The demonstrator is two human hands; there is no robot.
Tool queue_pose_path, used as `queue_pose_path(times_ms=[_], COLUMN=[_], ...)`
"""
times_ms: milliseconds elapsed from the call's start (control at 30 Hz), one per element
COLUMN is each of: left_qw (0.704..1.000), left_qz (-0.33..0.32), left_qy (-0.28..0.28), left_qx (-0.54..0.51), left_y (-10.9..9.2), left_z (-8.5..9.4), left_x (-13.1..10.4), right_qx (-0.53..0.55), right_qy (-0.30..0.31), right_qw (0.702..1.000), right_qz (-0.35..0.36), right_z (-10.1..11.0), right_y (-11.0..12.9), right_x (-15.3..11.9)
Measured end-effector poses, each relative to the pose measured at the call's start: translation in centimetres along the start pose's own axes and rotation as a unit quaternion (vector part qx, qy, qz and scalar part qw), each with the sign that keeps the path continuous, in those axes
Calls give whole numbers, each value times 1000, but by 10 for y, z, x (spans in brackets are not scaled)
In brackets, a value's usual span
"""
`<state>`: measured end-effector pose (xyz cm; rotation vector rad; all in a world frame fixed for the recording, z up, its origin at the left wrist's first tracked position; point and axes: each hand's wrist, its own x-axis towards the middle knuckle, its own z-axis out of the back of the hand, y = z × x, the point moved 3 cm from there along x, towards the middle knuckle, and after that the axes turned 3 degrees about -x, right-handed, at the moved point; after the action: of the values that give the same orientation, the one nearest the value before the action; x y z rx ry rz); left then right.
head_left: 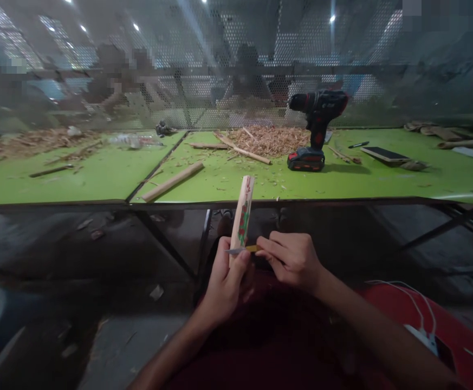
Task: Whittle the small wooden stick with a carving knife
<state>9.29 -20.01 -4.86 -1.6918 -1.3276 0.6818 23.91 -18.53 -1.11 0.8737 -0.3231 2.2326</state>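
Observation:
My left hand (227,276) is closed around the lower end of a pale wooden piece (239,216), which stands nearly upright in front of the table edge. Red and green markings run down its right face. In my right hand (291,259) is a small carving knife (252,248) with a yellow handle. Its thin blade points left and lies across the wood's lower part, just by my left thumb. My right fingers are wrapped round the handle and hide most of it.
A green table (220,184) spans the view ahead. On it are a cordless drill (317,127), a heap of wood shavings (272,141), a round stick (173,181), a dark flat block (386,155) and a pen (358,144). Behind rises a perforated screen (207,108). A white cable (417,303) lies lower right.

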Motion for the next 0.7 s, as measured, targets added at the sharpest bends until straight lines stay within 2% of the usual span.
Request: queue_pose_path(times_ms=[300,600,700], left_qw=[1000,999,999], left_qz=[-4,7,-1], left_qy=[-6,-48,-49], left_qx=[-4,2,9], left_y=[-5,-8,-7], left_z=[3,3,6], left_x=[2,2,-1], right_qx=[-3,-15,-30], right_qy=[6,-4,-2], right_qw=[1000,1000,999], right_qz=[5,18,18], right_z=[-1,-6,-8], right_y=[-2,3,-5], right_x=[8,10,11])
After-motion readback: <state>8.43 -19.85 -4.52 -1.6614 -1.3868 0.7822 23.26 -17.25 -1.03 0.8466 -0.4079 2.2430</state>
